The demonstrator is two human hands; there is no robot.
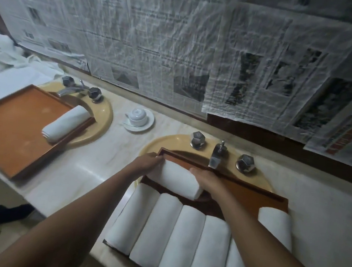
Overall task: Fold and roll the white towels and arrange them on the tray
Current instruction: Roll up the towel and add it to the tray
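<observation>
**Seventh roll meets the tray**

Both hands grip one rolled white towel (177,182) crosswise over the far half of the near wooden tray (251,195), which sits over a basin (169,142) in the worktop (93,164). The left hand (148,163) curls over its left end and the right hand (206,180) clasps its right end. Six finished rolls (156,229) lie side by side along the near edge, one largely hidden by the right forearm. A second tray (8,133), left, carries a single roll (65,124). One upturned cup (137,116) stands between the two basins.
</observation>
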